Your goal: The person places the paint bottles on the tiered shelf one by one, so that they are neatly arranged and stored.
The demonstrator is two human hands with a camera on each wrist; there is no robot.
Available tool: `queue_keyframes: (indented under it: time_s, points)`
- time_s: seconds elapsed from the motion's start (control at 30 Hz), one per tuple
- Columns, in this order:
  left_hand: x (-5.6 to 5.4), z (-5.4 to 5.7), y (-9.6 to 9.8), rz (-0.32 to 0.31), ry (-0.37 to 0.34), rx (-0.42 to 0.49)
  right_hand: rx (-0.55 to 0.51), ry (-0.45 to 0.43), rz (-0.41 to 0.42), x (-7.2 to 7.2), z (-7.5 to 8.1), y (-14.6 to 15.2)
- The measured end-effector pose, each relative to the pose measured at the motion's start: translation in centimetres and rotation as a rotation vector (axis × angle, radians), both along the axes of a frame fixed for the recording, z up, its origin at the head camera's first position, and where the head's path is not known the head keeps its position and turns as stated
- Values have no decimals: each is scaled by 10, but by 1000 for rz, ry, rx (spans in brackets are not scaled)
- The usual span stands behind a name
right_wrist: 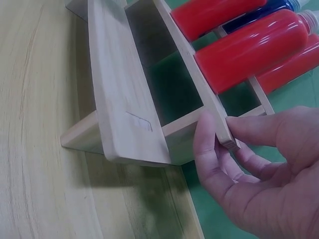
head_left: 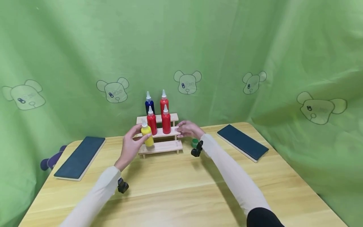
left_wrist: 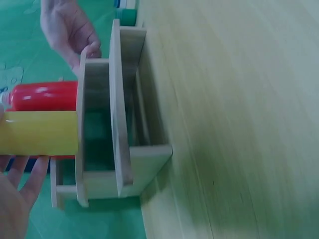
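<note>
My left hand grips a yellow squeeze bottle with a white pointed cap, held upright in front of a three-step wooden rack. In the left wrist view the yellow bottle overlaps the edge of the middle step. My right hand pinches the right end of that middle step between thumb and fingers. Two red squeeze bottles stand on the middle step. Behind them, on the top step, are a dark blue bottle and another red bottle.
A green round lid or cup sits right of the rack, partly behind the right wrist camera. Dark flat pads lie at the left and right of the wooden table. Green printed curtain hangs behind, with a purple object beyond the left edge.
</note>
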State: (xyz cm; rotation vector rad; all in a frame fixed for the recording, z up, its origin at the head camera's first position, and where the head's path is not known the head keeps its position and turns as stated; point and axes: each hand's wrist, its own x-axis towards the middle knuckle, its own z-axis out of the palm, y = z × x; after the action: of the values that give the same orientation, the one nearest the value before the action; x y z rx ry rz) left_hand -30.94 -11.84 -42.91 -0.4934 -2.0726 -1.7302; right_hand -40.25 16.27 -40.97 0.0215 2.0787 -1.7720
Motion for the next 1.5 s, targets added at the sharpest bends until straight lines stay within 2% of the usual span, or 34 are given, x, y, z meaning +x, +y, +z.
queue_keyframes:
  time_s: [0.1, 0.3, 0.5, 0.9, 1.17, 1.5]
  points:
    - [-3, -4, 9, -32, -21, -23, -5, 0, -1, 1, -2, 0]
    - [-9, -7, 25, -58, -63, -71, -22, -1, 6, -1, -5, 3]
    - [-13, -9, 40, -82, -51, -66, 22, 12, 30, -3, -2, 9]
    - [-14, -20, 50, -82, -78, -54, 88, 75, 71, -3, -5, 13]
    - [-15, -20, 54, -86, -68, -29, 20, 65, 91, -7, -10, 15]
    - [-13, -17, 64, -57, -73, -63, 22, 74, 100, -9, -11, 13]
